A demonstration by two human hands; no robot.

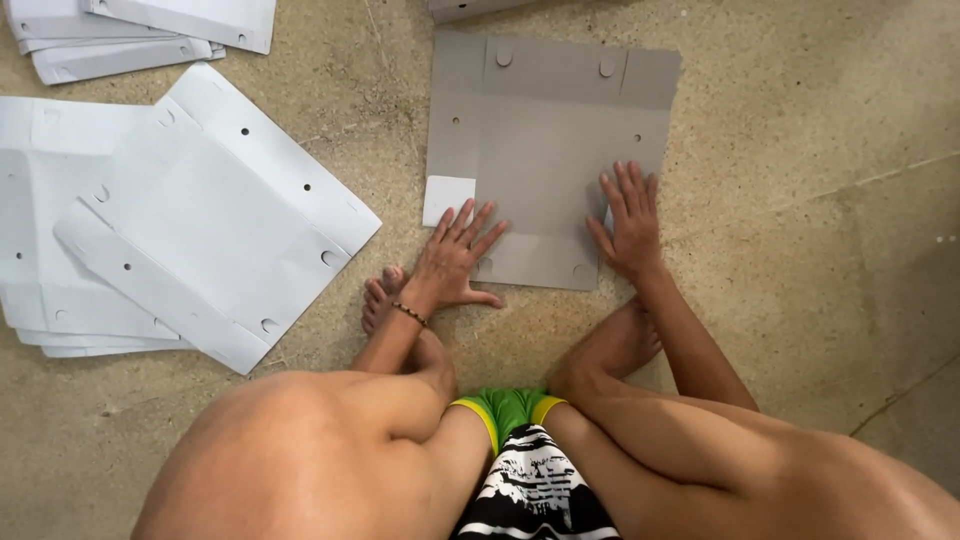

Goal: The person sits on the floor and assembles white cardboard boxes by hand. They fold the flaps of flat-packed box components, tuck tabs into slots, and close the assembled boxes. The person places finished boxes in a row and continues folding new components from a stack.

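Seated on a speckled concrete floor (pixel 820 300), I press both palms flat on a grey die-cut cardboard sheet (pixel 545 130) that lies face down just ahead of my crossed feet. My left hand (pixel 452 262), fingers spread and a bead bracelet (pixel 409 314) at the wrist, bears on the sheet's near left corner; my right hand (pixel 628 222), fingers likewise spread and pinching nothing, bears on its near right edge. The near strip of the sheet looks creased under my palms, while the far flap and side tabs lie flat, so I judge the folding barely begun: one edge being worked, the rest of this blank left to do. A small white tab (pixel 448 197) shows at the sheet's left edge, just beside my left fingertips. Count: one grey sheet in hand; to my left a loose stack of white blanks (pixel 215 215), unfolded, at least four by their visible edges; a second pile of white blanks (pixel 140 30) at the top left, about three, partly cut off; and the corner of one more grey piece (pixel 470 8) at the top edge.
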